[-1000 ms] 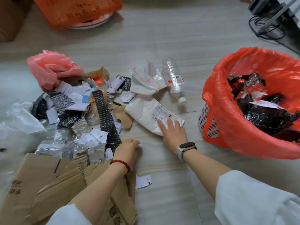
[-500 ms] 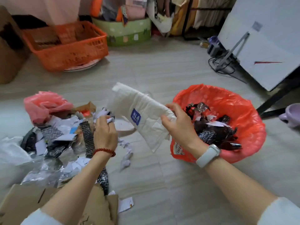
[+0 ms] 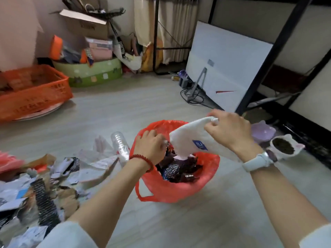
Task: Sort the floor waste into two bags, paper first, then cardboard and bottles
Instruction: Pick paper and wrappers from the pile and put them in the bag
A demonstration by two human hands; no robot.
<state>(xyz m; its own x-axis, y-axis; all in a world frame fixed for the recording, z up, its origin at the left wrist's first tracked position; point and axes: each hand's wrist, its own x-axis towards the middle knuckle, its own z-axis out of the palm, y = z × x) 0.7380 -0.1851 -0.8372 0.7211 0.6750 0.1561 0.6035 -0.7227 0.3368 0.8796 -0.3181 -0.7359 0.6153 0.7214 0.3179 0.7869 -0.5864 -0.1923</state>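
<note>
One red bag (image 3: 172,192) holds dark crumpled wrappers (image 3: 179,171). Over it, the right hand (image 3: 228,130) pinches a white paper package (image 3: 189,138); the left hand (image 3: 150,146) grips the bag's rim.

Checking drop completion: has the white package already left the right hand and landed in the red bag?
No, the right hand pinches the white package above the red bag.

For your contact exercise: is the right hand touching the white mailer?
Touching. The head view shows the right hand pinching the white mailer's upper end above the red bag.
</note>
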